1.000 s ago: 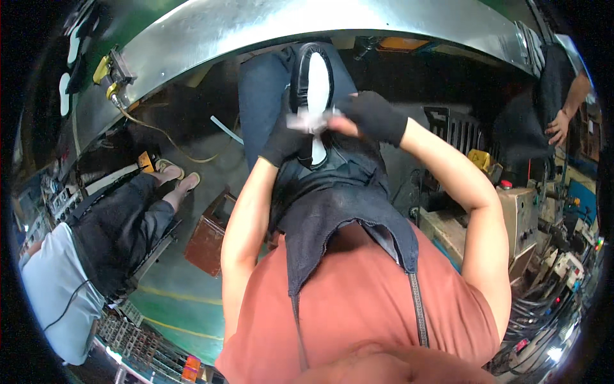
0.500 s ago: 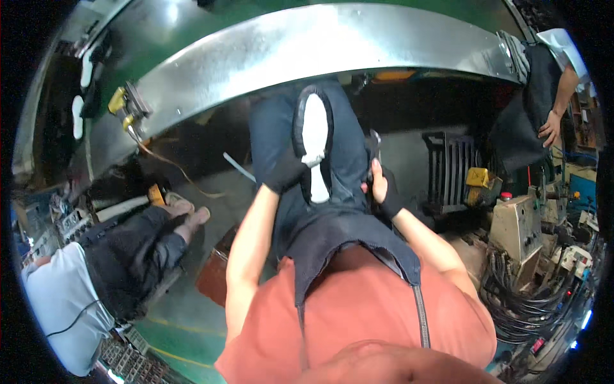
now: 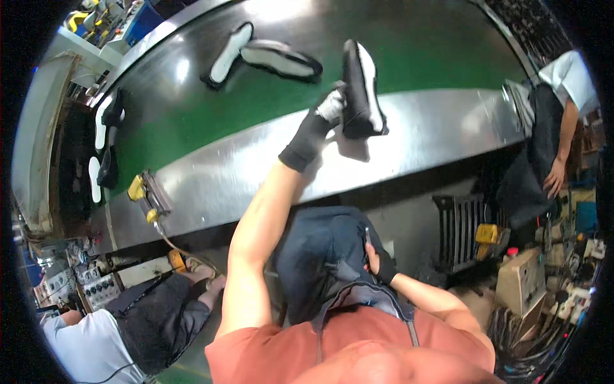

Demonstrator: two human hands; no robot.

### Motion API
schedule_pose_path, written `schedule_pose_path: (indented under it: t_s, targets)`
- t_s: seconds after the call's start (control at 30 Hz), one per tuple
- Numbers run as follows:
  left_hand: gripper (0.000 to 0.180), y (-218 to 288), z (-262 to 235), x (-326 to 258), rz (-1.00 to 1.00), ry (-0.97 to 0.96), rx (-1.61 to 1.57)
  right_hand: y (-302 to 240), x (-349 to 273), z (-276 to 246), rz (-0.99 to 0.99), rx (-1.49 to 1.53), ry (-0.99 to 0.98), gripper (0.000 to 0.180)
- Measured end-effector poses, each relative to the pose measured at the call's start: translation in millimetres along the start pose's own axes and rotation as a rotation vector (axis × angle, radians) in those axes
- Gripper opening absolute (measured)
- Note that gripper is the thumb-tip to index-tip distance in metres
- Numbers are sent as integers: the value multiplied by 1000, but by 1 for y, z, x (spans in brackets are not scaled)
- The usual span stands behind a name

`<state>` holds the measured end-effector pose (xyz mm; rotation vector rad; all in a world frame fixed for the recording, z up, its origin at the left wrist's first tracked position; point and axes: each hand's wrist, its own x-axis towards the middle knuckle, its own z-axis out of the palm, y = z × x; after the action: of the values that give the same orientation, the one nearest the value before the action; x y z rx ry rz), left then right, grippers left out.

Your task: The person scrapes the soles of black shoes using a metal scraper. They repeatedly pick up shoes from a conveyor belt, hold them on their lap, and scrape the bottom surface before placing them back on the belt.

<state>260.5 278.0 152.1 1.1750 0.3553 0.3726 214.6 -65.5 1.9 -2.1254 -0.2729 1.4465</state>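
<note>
Left hand (image 3: 320,125), black-gloved, reached far, fingers closed on black shoe with white sole (image 3: 361,89) at near edge of green conveyor belt (image 3: 211,137). Placing looked nearly done; letting go remained. Right hand (image 3: 382,261) near lap, grip unclear. Two similar shoes (image 3: 265,54) already lay farther left.

The left hand (image 3: 318,128) is gloved, and its fingertips disappear behind the black shoe (image 3: 360,89), so the grip cannot be made out. The right hand (image 3: 382,264) lies against the dark apron (image 3: 323,262); what it pinches is too small to tell. Far right of both hands, a co-worker (image 3: 563,121) is cut off at the edge.
</note>
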Motion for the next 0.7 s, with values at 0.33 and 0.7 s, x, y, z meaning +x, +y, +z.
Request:
schedule_pose_path:
  t_s: [0.33,0.7]
  targets:
    - [44,13,-104,155,606,6,1813,-59,68,-15,13,45,-67,69]
    - [76,-20,-230,79,283,481,1072,-74,90,-20,24,72,-91,73]
